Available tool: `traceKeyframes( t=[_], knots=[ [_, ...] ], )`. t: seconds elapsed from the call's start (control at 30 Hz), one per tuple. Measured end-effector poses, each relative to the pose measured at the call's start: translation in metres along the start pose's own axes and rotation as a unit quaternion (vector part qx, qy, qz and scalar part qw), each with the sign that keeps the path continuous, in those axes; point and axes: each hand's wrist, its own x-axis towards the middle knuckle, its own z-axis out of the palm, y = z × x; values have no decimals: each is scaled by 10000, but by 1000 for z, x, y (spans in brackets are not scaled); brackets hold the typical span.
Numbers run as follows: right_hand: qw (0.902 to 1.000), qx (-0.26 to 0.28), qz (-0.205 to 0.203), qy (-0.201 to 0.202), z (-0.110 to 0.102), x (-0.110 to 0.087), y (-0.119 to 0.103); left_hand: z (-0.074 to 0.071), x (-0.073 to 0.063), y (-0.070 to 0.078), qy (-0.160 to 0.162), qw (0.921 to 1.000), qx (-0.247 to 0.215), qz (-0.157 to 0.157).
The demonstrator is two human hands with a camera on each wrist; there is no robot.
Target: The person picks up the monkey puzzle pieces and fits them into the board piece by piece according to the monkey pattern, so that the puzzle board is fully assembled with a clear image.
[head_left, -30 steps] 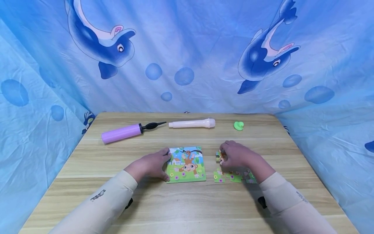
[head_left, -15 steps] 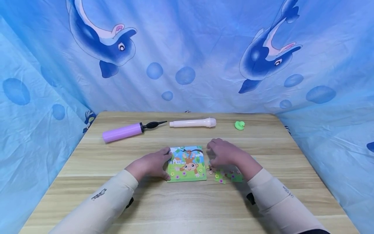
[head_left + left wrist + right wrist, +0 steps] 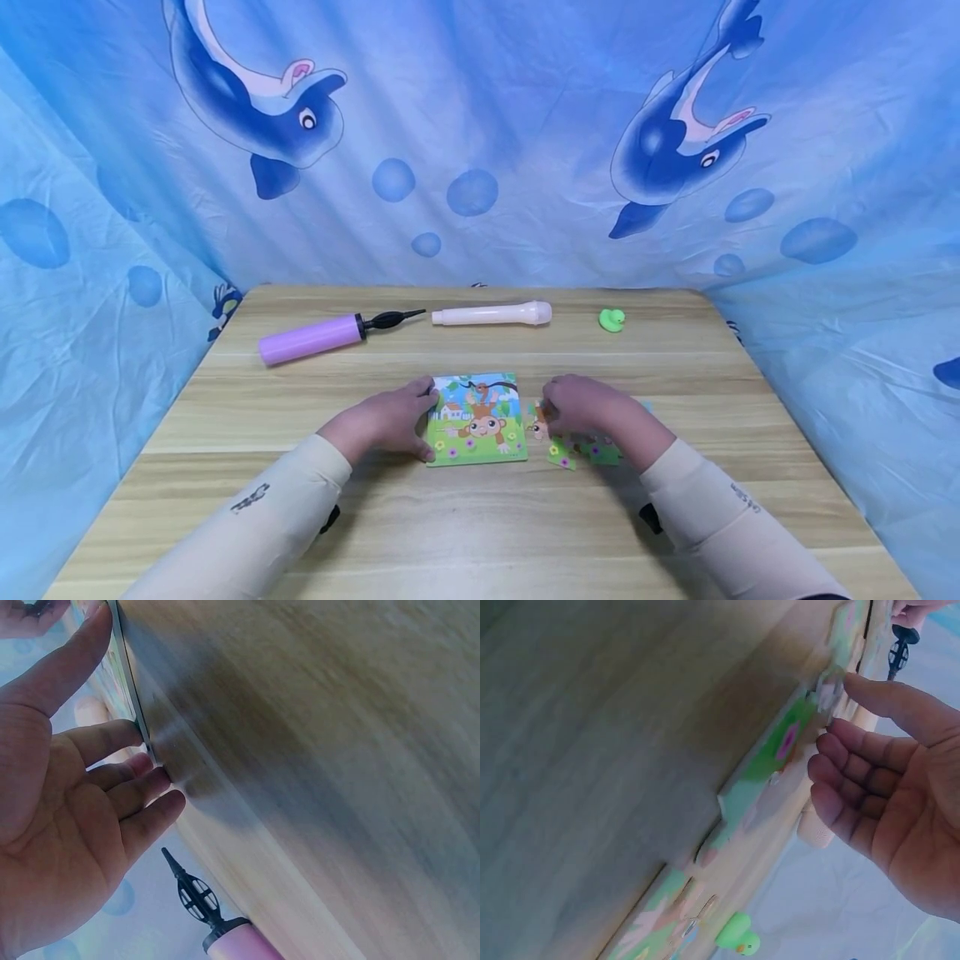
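Monkey puzzle [image 3: 480, 421] on woodgrain table [image 3: 465, 533] — blue dolphin curtain [image 3: 525, 108] behind.

Widest way: six o'clock of the flat, square, multicoloured monkey picture [image 3: 477, 421].
There the pale wooden tabletop [image 3: 465, 533] gives room between cream sleeves [image 3: 255, 508]; a narrower strip runs at twelve, before the pale-pink stick-shaped microphone [image 3: 491, 315]. The left hand [image 3: 390, 419] blocks nine; the right hand [image 3: 588, 407], pinching a brown-and-green jigsaw piece [image 3: 536, 429], blocks three; a purple tubular pump [image 3: 311, 340], ten; a green rounded duck [image 3: 611, 321], two.

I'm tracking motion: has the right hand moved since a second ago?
Yes: against the green duck, the right hand has shifted left and slightly down in the head view.
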Motion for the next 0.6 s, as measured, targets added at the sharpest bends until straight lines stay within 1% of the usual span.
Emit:
traceKeyframes(
  t=[0.17,0.3,0.4,0.47,0.6],
  knots=[
    [9996,-218,-121,138,0,0,-1,0,-1,1,6,10000,-19,1],
    [9994,-279,-71,173,-1,-1,-2,0,0,0,25,10000,2,24],
    [9992,-272,-88,291,-4,-1,-4,1,1,0,38,10000,-8,34],
    [9983,-334,-218,429,-7,-1,-6,1,1,0,41,10000,-3,29],
    [9930,-629,-712,707,-11,4,-18,2,1,0,38,10000,15,21]
  ],
)
